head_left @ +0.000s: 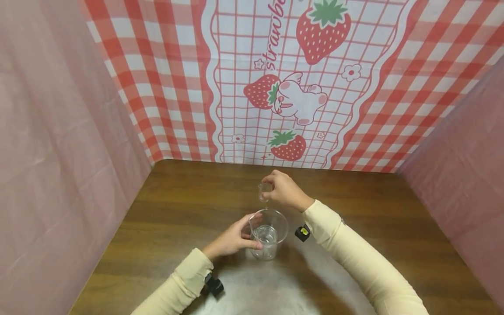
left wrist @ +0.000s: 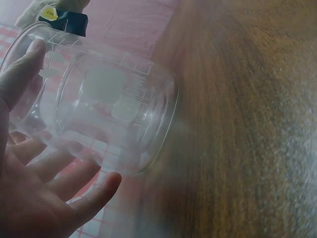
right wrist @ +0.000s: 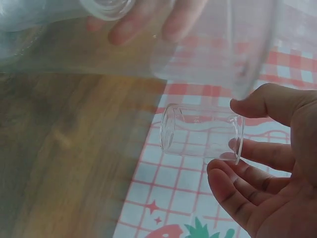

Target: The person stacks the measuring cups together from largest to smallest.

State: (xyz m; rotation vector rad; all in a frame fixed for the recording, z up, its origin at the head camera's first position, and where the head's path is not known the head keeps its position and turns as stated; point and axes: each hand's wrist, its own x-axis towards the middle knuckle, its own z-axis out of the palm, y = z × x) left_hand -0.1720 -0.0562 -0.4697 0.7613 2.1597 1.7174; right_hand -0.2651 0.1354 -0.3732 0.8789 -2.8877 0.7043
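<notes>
A large clear glass beaker [head_left: 275, 246] with white markings is gripped around its left side by my left hand [head_left: 232, 237]. In the left wrist view the thumb lies along one side of the beaker [left wrist: 124, 94] and the fingers are under the other. A smaller round glass shape [right wrist: 106, 7] shows inside it in the right wrist view. Just beyond the large beaker's rim, my right hand [head_left: 289, 191] pinches a small clear beaker [right wrist: 200, 131] near its rim, between thumb and fingers. The small beaker is held up off the table and looks see-through.
Both beakers are over a brown wooden table [head_left: 189, 197]. A red-and-white checked cloth with strawberries [head_left: 256, 118] hangs behind it, and pink curtains [head_left: 71, 144] hang at the sides. Small black devices [head_left: 214, 285] are worn at both wrists.
</notes>
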